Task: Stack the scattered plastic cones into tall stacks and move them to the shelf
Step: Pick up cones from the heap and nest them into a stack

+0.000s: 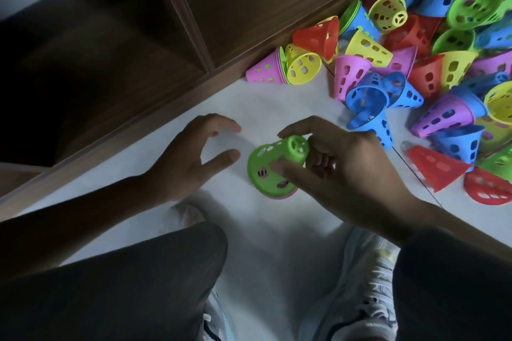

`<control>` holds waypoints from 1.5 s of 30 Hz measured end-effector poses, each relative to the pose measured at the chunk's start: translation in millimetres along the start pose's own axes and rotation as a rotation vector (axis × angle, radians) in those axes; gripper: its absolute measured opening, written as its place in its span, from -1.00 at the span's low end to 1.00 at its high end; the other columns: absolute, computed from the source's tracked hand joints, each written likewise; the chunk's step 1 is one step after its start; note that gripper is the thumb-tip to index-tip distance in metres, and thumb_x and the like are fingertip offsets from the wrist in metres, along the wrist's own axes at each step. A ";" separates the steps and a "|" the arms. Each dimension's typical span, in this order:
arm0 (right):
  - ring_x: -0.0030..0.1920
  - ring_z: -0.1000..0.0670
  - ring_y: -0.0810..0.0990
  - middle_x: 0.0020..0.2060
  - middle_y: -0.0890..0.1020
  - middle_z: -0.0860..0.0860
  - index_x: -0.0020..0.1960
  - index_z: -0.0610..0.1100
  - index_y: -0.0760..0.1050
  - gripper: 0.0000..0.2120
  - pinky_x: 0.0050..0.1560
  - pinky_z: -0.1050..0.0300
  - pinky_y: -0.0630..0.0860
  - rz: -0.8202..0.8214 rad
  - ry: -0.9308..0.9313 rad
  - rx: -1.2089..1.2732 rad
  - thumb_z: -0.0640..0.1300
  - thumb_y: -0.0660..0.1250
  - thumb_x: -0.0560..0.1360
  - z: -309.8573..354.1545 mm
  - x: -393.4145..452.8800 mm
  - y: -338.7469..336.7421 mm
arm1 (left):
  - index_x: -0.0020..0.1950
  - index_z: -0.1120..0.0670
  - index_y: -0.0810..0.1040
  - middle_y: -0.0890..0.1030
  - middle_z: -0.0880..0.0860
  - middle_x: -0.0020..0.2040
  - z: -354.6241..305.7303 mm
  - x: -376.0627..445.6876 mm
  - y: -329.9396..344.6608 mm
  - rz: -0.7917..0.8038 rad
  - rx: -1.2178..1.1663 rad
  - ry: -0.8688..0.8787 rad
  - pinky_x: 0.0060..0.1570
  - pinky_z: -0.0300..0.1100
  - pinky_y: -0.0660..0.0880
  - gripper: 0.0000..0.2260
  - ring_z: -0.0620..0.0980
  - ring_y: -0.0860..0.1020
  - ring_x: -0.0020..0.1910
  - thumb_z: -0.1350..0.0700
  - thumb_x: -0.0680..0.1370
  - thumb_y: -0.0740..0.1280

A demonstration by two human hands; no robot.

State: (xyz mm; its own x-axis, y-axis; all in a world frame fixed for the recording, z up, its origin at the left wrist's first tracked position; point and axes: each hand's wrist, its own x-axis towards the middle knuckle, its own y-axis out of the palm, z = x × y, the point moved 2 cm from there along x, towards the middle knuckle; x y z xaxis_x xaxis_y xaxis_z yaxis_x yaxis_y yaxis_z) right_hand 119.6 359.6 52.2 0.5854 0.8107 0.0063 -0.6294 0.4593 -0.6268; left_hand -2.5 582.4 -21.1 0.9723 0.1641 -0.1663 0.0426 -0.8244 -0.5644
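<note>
Cones (432, 44) are seen as smooth, semi-glossy moulded plastic w/ perforated walls, incl. green cone (273, 166). Shelf (194, 36) is finished in matt brown wood-look laminate. Floor (277, 108) is pale, smooth, faintly glossy.
</note>
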 end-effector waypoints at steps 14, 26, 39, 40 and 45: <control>-0.43 -0.03 0.52 -0.36 0.57 0.09 0.17 -0.11 0.57 -0.62 -0.47 0.14 0.45 -0.029 -0.281 -0.344 0.10 0.46 0.48 -11.8 -5.4 20.1 | 0.20 0.03 0.57 0.60 -0.11 0.17 -3.5 44.2 -11.6 -0.092 -0.006 0.007 0.30 -0.08 0.48 -0.67 -0.09 0.53 0.27 -0.13 0.58 0.24; -0.47 -0.05 0.50 -0.42 0.54 0.02 0.07 -0.19 0.58 -0.68 -0.52 0.14 0.41 -0.157 -0.231 -0.416 -0.03 0.48 0.42 -27.7 25.8 10.0 | 0.20 0.07 0.56 0.61 -0.06 0.13 -2.5 83.3 -19.2 -0.107 0.049 0.096 0.26 -0.16 0.47 -0.80 -0.07 0.55 0.23 0.04 0.61 0.36; -0.48 -0.03 0.56 -0.41 0.54 0.12 0.16 -0.07 0.57 -0.64 -0.55 0.09 0.46 -0.214 -0.174 -0.474 0.13 0.37 0.47 -61.0 73.0 -34.0 | 0.06 0.06 0.58 0.59 -0.10 -0.01 -46.6 160.6 -31.3 -0.215 0.159 0.243 0.03 -0.23 0.50 -0.90 -0.12 0.57 0.06 0.14 0.56 0.40; -0.46 0.00 0.56 -0.41 0.51 0.13 0.19 -0.04 0.55 -0.61 -0.52 0.10 0.46 -0.200 -0.173 -0.464 0.20 0.31 0.51 -62.6 72.6 -37.9 | 0.07 0.05 0.58 0.59 -0.10 0.00 -50.5 169.0 -32.9 -0.232 0.176 0.238 0.04 -0.18 0.51 -0.89 -0.13 0.55 0.07 0.12 0.55 0.39; -0.42 0.13 0.54 -0.43 0.51 0.15 0.27 0.06 0.44 -0.53 -0.40 0.08 0.50 -0.228 -0.048 -0.319 0.35 0.05 0.60 -78.4 75.9 -60.3 | 0.17 0.01 0.53 0.53 -0.10 0.13 -60.9 214.2 -32.3 -0.337 0.162 0.069 0.12 -0.17 0.49 -0.79 -0.11 0.49 0.17 0.11 0.56 0.40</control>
State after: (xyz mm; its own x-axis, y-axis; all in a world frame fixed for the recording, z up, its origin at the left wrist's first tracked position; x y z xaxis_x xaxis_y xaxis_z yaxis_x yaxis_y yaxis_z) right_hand 242.0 365.0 29.4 0.6626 0.7203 0.2055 -0.2905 0.5000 -0.8158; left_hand 218.3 611.2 10.7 0.9235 0.3699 0.1019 0.3309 -0.6335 -0.6994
